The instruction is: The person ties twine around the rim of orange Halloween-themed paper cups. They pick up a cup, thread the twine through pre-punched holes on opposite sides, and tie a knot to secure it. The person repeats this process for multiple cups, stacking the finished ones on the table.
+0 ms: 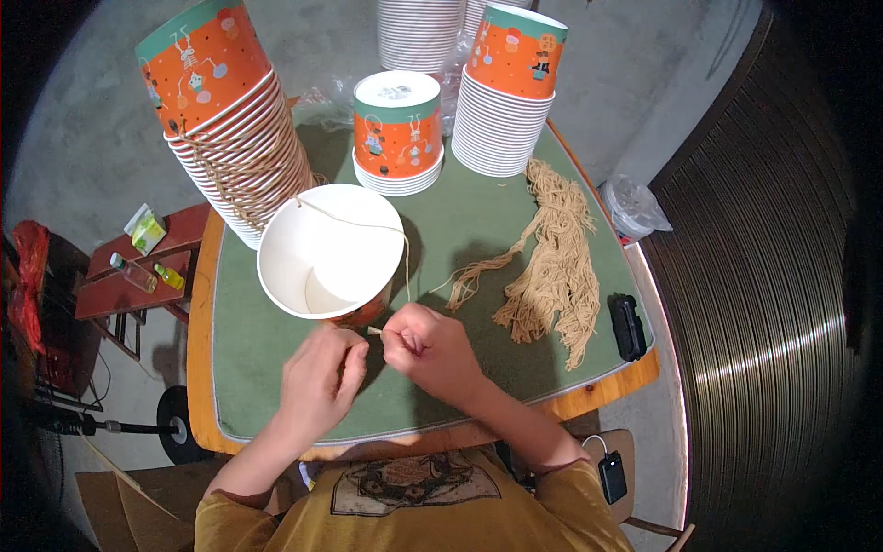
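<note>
A paper bucket [317, 276], white inside with an orange outer wall, stands tilted on the table with its mouth facing me. A thin tan cord [354, 221] comes through a hole near its far rim and hangs across the mouth to my right hand [425, 345]. That hand is pinched shut on the cord, and a short cord end pokes out from its fingertips to the left. My left hand [322, 373] is beside it, just below the bucket, curled closed with the thumb showing; its fingertips and anything in them are hidden.
Bundled tan cords [556, 267] lie on the green tabletop [460, 386] at right, near a black case [627, 327]. Tall bucket stacks stand at far left [230, 129] and far right [501, 120], a shorter stack [397, 138] between them. Cords drape over the left stack.
</note>
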The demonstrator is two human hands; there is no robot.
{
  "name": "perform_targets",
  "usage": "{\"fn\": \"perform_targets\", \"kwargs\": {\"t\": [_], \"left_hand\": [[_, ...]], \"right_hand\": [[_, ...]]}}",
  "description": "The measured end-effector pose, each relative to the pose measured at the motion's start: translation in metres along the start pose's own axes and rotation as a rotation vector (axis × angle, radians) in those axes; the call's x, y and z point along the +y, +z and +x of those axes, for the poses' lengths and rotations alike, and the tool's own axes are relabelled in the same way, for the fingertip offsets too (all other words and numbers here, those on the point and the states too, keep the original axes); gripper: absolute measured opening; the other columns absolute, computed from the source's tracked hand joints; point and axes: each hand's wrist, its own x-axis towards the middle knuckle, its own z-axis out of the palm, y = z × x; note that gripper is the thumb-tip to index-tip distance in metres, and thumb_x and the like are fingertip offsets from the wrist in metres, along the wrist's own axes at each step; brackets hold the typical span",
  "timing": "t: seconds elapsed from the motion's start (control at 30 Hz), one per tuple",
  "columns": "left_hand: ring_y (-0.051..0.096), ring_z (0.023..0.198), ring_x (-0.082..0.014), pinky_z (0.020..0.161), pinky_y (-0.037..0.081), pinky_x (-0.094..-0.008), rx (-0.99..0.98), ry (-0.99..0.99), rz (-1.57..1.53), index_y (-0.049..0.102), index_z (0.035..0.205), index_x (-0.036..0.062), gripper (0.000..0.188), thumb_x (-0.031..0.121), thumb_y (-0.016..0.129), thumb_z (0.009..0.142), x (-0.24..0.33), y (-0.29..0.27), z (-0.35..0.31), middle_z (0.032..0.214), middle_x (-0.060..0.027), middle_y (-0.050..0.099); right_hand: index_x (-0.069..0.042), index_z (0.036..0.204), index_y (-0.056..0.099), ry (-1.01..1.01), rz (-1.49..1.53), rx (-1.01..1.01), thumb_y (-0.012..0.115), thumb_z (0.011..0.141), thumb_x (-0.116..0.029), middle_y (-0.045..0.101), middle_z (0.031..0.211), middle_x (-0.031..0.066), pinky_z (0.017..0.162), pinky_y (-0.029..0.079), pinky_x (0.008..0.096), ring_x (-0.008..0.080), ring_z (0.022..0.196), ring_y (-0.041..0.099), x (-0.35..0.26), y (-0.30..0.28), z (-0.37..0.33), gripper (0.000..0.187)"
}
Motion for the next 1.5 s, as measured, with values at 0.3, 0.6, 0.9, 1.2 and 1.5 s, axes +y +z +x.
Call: {"fn": "perform_targets", "kwargs": {"t": [0.3, 0.6, 0.9, 1.2, 1.5], "left_hand": [[0.051, 0.087, -0.0272, 0.078, 0.037, -0.0394, 0.15, 0.182, 0.439, 0.06, 0.103, 0.0069, 0.027, 0.005, 0.069, 0.077, -0.007, -0.009, 0.028, 0.091, -0.0085, 0.053], [0.05, 0.085, -0.026, 0.076, 0.036, -0.0383, 0.146, 0.183, 0.384, 0.06, 0.102, 0.0061, 0.026, 0.005, 0.069, 0.077, -0.009, -0.007, 0.03, 0.089, -0.008, 0.052], [0.05, 0.084, -0.026, 0.076, 0.036, -0.0379, 0.131, 0.179, 0.351, 0.06, 0.102, 0.0052, 0.026, 0.005, 0.069, 0.077, -0.008, -0.008, 0.032, 0.088, -0.0083, 0.052], [0.063, 0.083, -0.03, 0.074, 0.049, -0.0372, -0.191, -0.092, 0.055, 0.062, 0.109, 0.0012, 0.021, 0.014, 0.053, 0.095, 0.001, -0.037, 0.065, 0.09, -0.0155, 0.06], [0.062, 0.08, -0.0313, 0.072, 0.048, -0.0369, -0.661, -0.177, -0.153, 0.06, 0.098, 0.0013, 0.018, 0.019, 0.055, 0.095, -0.029, -0.035, 0.088, 0.083, -0.0156, 0.064]], "right_hand": [[-0.006, 0.077, 0.053, -0.019, -0.141, 0.142, 0.068, 0.077, -0.006, 0.057, 0.066, 0.0096, 0.054, 0.047, 0.0364, 0.0264, 0.059, 0.058, 0.0, 0.008, 0.01, 0.014], [-0.006, 0.079, 0.054, -0.056, -0.131, 0.213, 0.068, 0.078, -0.004, 0.057, 0.067, 0.0088, 0.053, 0.047, 0.0344, 0.0243, 0.057, 0.058, 0.003, 0.016, 0.012, 0.014], [-0.005, 0.08, 0.053, -0.11, -0.146, 0.199, 0.068, 0.079, -0.004, 0.056, 0.067, 0.0086, 0.053, 0.047, 0.0349, 0.0239, 0.057, 0.058, 0.004, 0.016, 0.015, 0.015], [-0.005, 0.083, 0.053, -0.112, -0.134, 0.198, 0.067, 0.08, -0.004, 0.056, 0.067, 0.0098, 0.053, 0.047, 0.0356, 0.0252, 0.057, 0.058, 0.006, 0.017, 0.017, 0.015], [-0.004, 0.084, 0.053, -0.137, -0.098, 0.176, 0.068, 0.079, -0.003, 0.059, 0.07, 0.0122, 0.055, 0.048, 0.037, 0.0289, 0.061, 0.061, 0.01, 0.022, 0.012, 0.016]]}}
